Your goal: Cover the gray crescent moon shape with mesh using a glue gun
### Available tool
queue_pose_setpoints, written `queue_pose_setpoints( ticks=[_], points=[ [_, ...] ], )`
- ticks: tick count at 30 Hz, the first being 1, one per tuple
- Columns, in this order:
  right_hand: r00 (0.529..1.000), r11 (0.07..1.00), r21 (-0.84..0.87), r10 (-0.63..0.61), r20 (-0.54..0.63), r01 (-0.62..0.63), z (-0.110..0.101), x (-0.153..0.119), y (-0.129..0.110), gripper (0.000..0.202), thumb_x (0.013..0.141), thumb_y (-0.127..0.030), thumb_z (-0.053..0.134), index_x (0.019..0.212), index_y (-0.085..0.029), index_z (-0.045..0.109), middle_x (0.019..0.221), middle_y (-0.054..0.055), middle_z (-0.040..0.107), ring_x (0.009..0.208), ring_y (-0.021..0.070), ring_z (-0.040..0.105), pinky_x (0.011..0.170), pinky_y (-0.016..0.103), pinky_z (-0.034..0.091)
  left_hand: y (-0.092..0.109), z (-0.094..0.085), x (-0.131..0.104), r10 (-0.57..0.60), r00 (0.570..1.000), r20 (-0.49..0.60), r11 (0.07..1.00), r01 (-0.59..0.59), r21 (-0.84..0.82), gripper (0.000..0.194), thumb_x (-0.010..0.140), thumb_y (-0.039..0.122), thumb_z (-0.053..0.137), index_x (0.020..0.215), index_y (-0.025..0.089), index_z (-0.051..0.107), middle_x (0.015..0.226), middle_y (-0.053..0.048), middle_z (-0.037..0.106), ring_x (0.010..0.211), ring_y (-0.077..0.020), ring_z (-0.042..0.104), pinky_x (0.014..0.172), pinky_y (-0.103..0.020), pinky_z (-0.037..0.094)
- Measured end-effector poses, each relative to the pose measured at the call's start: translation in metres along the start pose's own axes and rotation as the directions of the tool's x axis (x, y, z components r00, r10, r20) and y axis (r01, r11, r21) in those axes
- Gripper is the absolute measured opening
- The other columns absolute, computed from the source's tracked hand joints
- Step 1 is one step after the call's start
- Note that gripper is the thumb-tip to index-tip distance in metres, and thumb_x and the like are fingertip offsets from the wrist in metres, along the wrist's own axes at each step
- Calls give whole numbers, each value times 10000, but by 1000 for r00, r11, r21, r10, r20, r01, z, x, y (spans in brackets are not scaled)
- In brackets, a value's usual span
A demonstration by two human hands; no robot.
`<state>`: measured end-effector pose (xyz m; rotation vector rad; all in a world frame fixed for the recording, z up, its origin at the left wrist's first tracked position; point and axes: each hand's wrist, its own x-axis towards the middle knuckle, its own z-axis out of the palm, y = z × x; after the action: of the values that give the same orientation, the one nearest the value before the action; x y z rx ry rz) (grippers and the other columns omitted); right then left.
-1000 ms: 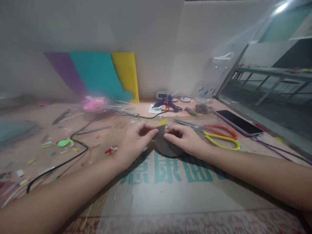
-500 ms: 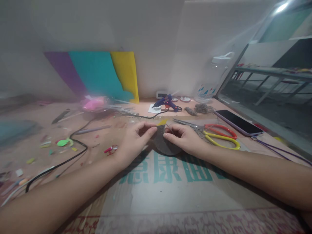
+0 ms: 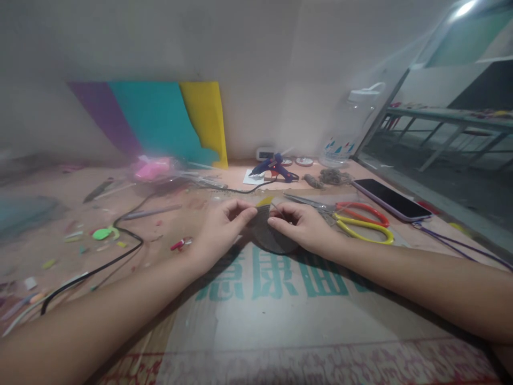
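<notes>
Disc (image 3: 269,238) is over the table (image 3: 256,329), left hand (image 3: 219,227) pinching its rim, right hand (image 3: 300,220) clamped opposite; likely working the strand (image 3: 274,204) by the yellow tip (image 3: 264,201), next move probably needs steady left, careful right.

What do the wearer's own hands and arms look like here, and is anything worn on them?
The left hand and right hand are ungloved, with no rings visible. Both forearms are bare, with no watch, bracelet or sleeve discernible.
</notes>
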<state>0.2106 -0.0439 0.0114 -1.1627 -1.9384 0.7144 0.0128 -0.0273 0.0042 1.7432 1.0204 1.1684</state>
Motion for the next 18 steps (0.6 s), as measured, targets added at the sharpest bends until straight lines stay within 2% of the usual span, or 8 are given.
queue_pose_setpoints(
  ticks=[3, 6, 8, 10, 14, 18],
  points=[
    [1000, 1000, 9, 12, 2, -12, -1, 1, 0, 177, 832, -334, 585, 787, -168, 631, 717, 3, 582, 661, 131, 508, 608, 250, 400, 1, 0, -1, -12, 1000, -1, 1000, 12, 19, 185, 831, 356, 640, 819, 176, 684, 767, -21, 707, 729, -171, 654, 674, -274, 521],
    [1000, 1000, 28, 12, -14, -12, -1, 1, 0, 185, 835, -340, 578, 771, -169, 612, 725, 3, 573, 671, 133, 504, 613, 251, 401, -1, 1, -2, 11, 999, 41, 1000, -11, -2, 237, 813, 367, 682, 957, 182, 706, 910, -45, 732, 806, -184, 673, 721, -284, 534],
    [1000, 999, 35, 9, -20, -9, -1, 2, 1, 183, 834, -336, 578, 761, -170, 600, 714, -2, 559, 665, 130, 494, 612, 251, 398, -3, 1, -3, 22, 999, 45, 999, -21, -40, 342, 823, 391, 681, 1095, 183, 667, 926, -51, 715, 777, -172, 667, 680, -273, 534],
    [1000, 999, 38, 5, -5, -5, -1, 1, 1, 181, 837, -335, 575, 772, -168, 605, 719, -1, 563, 672, 132, 500, 619, 252, 402, -3, 2, -3, 39, 999, 7, 996, -39, -80, 369, 856, 399, 648, 1155, 186, 617, 904, -41, 693, 750, -154, 656, 641, -252, 527],
    [1000, 1000, 27, -5, 8, 5, 0, 0, 1, 175, 834, -331, 581, 774, -169, 611, 724, 5, 584, 679, 137, 519, 625, 254, 406, -1, 2, -4, 82, 996, -42, 996, -84, -37, 212, 882, 381, 616, 961, 187, 645, 896, -28, 691, 814, -151, 656, 676, -237, 525],
    [1000, 1000, 21, -22, 0, 22, 1, 0, 1, 169, 831, -321, 581, 759, -170, 606, 701, -2, 581, 656, 129, 512, 615, 251, 397, 0, 1, -4, 74, 997, -26, 997, -73, 31, 196, 883, 371, 601, 877, 180, 642, 828, -17, 683, 758, -151, 639, 651, -243, 504]
  ],
)
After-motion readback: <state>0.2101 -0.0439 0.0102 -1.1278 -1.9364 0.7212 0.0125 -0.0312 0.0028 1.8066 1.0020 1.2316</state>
